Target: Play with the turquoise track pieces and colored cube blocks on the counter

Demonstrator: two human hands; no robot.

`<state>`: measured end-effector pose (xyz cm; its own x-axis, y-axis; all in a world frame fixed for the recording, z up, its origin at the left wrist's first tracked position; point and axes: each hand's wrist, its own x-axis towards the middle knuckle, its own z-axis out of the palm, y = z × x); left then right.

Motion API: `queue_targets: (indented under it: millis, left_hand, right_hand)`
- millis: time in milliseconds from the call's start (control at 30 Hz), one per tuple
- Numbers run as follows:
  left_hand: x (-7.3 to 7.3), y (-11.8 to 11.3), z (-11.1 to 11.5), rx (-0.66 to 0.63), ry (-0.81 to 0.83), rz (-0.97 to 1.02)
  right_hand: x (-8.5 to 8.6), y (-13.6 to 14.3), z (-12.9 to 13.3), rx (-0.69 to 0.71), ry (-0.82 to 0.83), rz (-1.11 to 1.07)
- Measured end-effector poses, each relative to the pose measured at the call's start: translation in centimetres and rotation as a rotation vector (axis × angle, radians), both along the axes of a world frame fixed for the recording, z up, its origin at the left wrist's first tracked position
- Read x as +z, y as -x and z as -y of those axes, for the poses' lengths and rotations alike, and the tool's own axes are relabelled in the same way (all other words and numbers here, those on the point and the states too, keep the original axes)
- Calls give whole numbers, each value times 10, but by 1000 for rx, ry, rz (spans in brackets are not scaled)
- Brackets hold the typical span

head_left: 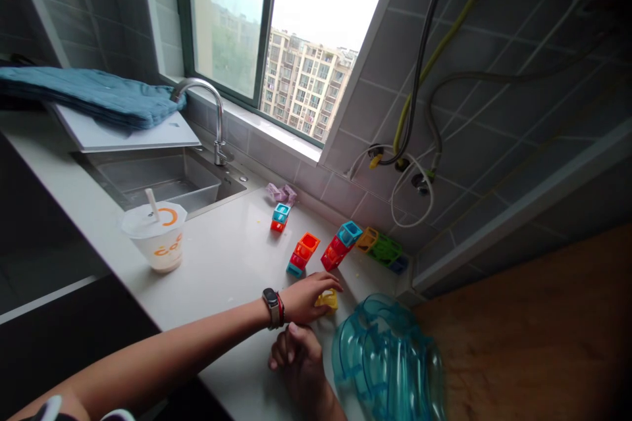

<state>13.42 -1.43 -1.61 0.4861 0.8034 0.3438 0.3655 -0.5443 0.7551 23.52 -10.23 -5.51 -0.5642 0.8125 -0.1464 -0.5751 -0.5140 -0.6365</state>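
My left hand [312, 296], with a dark watch [271, 302] on its wrist, reaches across the counter. Its fingers are bent around a yellow hollow block [326, 300], which they partly cover. Just below, my right hand [301, 355] is curled into a loose fist, and no object shows in it. Beyond the left hand stand small stacks of hollow plastic blocks: an orange-red and blue stack [303, 252], a red stack with a blue top [340, 245], and a blue and red pair [280, 217]. A yellow, green and dark blue row [385, 250] lies by the wall.
A translucent blue plastic container [390, 362] stands at the right. On the left are a lidded drink cup [157, 233] with a straw, a steel sink [158, 177] and a faucet [217, 118]. A crumpled pink cloth [281, 194] and hanging cables [419, 72] are by the wall.
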Motion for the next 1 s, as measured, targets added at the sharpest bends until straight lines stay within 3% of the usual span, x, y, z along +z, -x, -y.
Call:
queue_targets:
  millis: [400,667,833,933,1000]
  left_hand:
    - [-6,0,2,33,32,-19]
    - [-27,3,-1,63,66,17]
    - [-27,7,0,87,38,155]
    - [-22,10,2,99,58,251]
    - [-22,10,3,93,86,294]
  right_hand:
    - [3,1,1,-12,0,14]
    - [12,3,-2,24,-52,16]
    - [7,5,-3,41,-142,107]
    - [23,-1,-2,-6,-210,86]
    - [51,-11,-4,-83,-258,66]
